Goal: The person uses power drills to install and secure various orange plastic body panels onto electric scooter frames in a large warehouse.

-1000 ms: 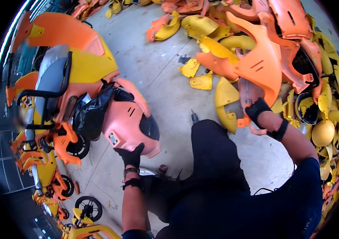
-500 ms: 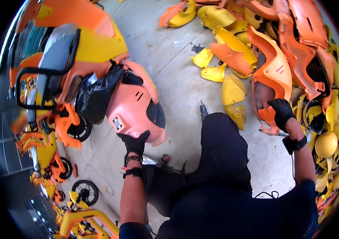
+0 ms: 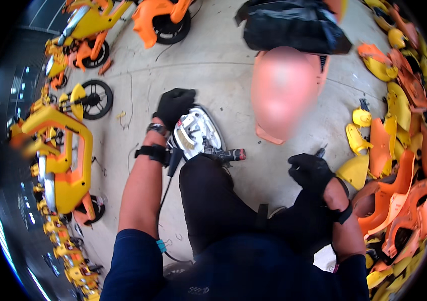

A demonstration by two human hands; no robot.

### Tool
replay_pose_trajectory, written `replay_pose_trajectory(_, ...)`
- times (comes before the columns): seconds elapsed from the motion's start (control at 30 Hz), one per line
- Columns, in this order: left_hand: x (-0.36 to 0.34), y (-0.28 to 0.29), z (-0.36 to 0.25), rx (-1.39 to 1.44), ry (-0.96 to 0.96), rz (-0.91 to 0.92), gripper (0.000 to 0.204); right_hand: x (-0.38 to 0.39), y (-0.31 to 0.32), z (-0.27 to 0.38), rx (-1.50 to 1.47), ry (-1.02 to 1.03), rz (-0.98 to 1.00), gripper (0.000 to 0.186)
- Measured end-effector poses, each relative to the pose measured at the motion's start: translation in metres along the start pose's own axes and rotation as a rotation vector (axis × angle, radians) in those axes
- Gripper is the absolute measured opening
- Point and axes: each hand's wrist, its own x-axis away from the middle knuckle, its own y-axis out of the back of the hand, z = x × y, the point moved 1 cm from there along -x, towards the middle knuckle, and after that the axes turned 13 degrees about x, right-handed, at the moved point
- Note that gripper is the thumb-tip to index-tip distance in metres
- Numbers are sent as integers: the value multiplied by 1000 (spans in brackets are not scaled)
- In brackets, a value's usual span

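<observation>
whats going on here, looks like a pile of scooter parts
A person in black gloves crouches on a concrete floor. The left hand rests on a white plastic shell lying in front of the knee; the right hand grips a small dark tool. A pink body panel lies ahead, with orange and yellow panels heaped to the right.

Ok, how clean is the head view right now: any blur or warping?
Head view: the pink body panel is smeared by blur; the gloved left hand and right hand look sharp; fisheye bends the yellow frame near the dark rim; lighting even, no harsh glare.
</observation>
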Motion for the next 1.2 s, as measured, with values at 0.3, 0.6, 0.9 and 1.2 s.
replay_pose_trajectory(0.3, 56, 137, 300, 25, 606, -491, 21, -14, -112, -17, 107, -216, 677, 37)
replay_pose_trajectory(0.6, 45, 95, 318, -379, 471, -580, 32, -37, -135, -21, 244, -377, 813, 35)
replay_pose_trajectory(0.9, 32, 151, 368, -1, 590, -927, 42, -77, -148, 1, 88, -385, 645, 31)
replay_pose_trajectory(1.2, 34, 228, 440, 28, 416, -679, 27, -67, -160, 16, 111, -484, 748, 29)
